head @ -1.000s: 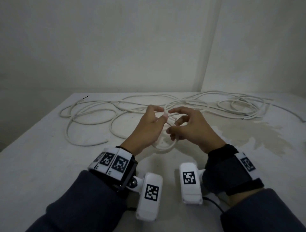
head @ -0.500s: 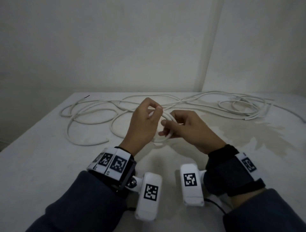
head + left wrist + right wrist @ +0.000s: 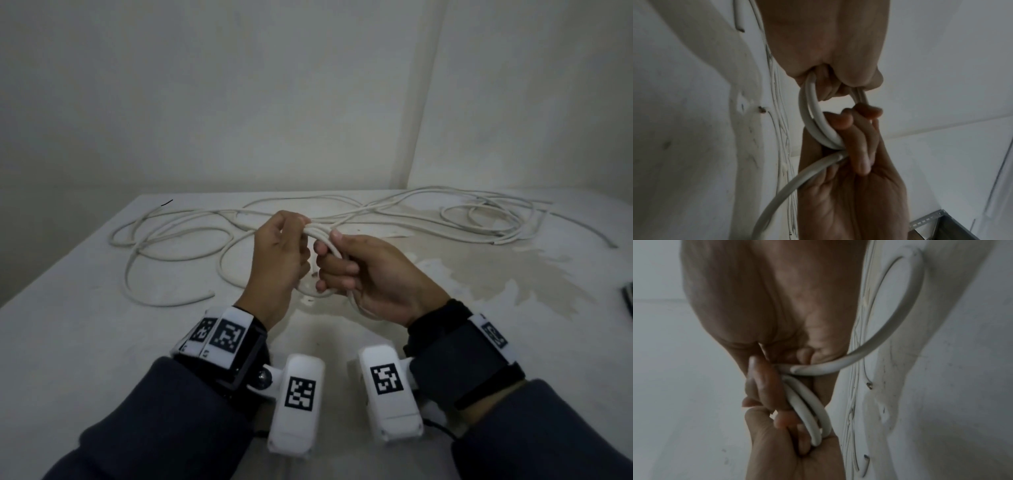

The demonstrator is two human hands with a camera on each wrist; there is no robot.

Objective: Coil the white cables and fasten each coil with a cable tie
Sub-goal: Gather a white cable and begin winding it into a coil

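A small coil of white cable (image 3: 323, 238) hangs above the table between both hands. My left hand (image 3: 303, 224) pinches the top of the coil with thumb and fingertips. My right hand (image 3: 325, 265) has its fingers curled round the coil's lower side, palm up. In the left wrist view the coil (image 3: 812, 123) shows two or three turns running from the left hand (image 3: 830, 81) down into the right hand's fingers (image 3: 857, 141). In the right wrist view the coil (image 3: 809, 404) sits between both hands, and a loose length (image 3: 900, 321) arcs away to the table.
Loose white cable lies in loops at the table's back left (image 3: 178, 236) and back right (image 3: 479, 219). A thin black strip (image 3: 167, 202) lies at the far left corner. A dark object (image 3: 628, 298) shows at the right edge. Walls stand close behind the table.
The left hand has shifted its pinch to the top of the coil. The right hand has turned palm up and curled its fingers round the turns. One more turn lies on the coil.
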